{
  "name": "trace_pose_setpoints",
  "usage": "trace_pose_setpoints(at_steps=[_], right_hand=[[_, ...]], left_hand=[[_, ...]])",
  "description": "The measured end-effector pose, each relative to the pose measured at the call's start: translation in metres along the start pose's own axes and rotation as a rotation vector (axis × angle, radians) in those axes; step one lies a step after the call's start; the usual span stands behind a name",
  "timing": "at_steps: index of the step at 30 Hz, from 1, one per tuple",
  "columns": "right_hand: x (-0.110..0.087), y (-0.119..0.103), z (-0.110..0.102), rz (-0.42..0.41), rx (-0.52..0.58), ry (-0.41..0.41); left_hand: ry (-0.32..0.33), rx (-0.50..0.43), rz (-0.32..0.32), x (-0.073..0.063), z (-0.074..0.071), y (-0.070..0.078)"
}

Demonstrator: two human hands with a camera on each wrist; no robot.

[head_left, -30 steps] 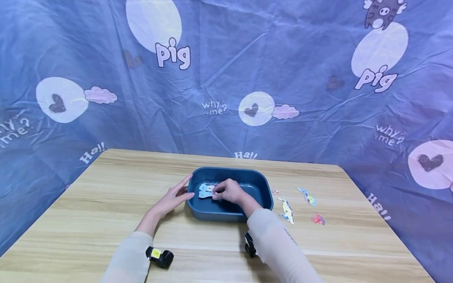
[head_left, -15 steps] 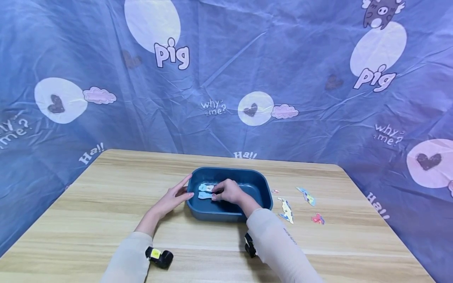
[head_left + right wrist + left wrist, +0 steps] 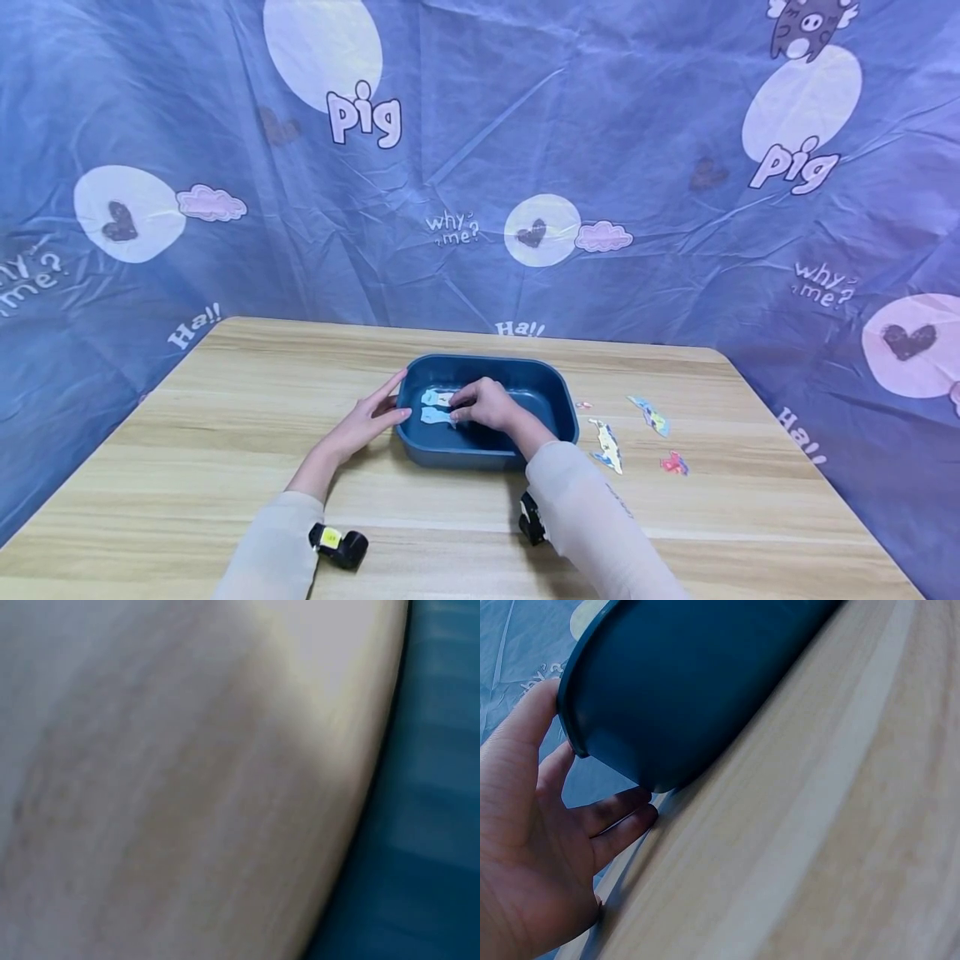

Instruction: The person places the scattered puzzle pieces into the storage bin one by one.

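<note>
A dark blue rectangular basin [image 3: 480,460] stands on the table in the head view. My left hand [image 3: 365,425] is spread at its left end, with thumb and index finger touching the rim; in the left wrist view, straight fingers [image 3: 615,825] lie by the outer wall. Inside, two flat light-blue cut-outs lie side by side: an upper one with a white end [image 3: 435,397] and a lower one [image 3: 437,415]. My right hand [image 3: 487,406] reaches in, its bent fingertips at their right ends. Whether it pinches one is hidden. The right wrist view shows only blurred sleeve and blue.
Right of the basin, several flat colourful cut-outs lie on the wooden table [image 3: 750,517]: a white-and-blue one [image 3: 609,447], a blue-yellow one [image 3: 651,417], a red one [image 3: 674,464] and a tiny red one [image 3: 584,406]. A blue printed curtain [image 3: 480,283] hangs behind.
The two cut-outs in the basin have come slightly apart. My right fingertips have shifted a little, uncovering more of the lower cut-out's right end. My left hand has stayed put.
</note>
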State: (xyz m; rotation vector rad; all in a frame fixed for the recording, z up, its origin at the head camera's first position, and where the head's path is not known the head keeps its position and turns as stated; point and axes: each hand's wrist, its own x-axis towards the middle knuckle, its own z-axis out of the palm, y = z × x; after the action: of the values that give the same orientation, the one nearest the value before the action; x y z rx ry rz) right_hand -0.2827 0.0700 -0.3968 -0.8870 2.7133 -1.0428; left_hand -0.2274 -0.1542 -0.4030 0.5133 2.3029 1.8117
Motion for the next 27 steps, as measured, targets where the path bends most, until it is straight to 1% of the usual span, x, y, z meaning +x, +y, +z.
trace_pose_setpoints(at_steps=[7, 13, 17, 22, 24, 27], right_hand=[[0.0, -0.003, -0.006, 0.029, 0.083, 0.019], [-0.003, -0.009, -0.021, 0.035, 0.157, 0.027], [-0.012, -0.021, -0.035, 0.019, 0.204, 0.028], [-0.024, -0.04, -0.05, -0.013, 0.223, 0.042], [-0.025, -0.039, -0.053, -0.019, 0.227, 0.047], [-0.025, -0.028, -0.057, -0.013, 0.24, 0.054]], left_hand=[[0.007, 0.005, -0.006, 0.0, 0.001, 0.001], [0.014, 0.012, -0.011, -0.001, 0.001, 0.001], [0.022, 0.02, -0.007, -0.001, 0.0, 0.0], [0.027, 0.024, -0.009, -0.001, -0.001, -0.003], [0.025, 0.024, -0.012, 0.0, 0.0, -0.002], [0.024, 0.026, -0.015, 0.0, 0.001, -0.001]])
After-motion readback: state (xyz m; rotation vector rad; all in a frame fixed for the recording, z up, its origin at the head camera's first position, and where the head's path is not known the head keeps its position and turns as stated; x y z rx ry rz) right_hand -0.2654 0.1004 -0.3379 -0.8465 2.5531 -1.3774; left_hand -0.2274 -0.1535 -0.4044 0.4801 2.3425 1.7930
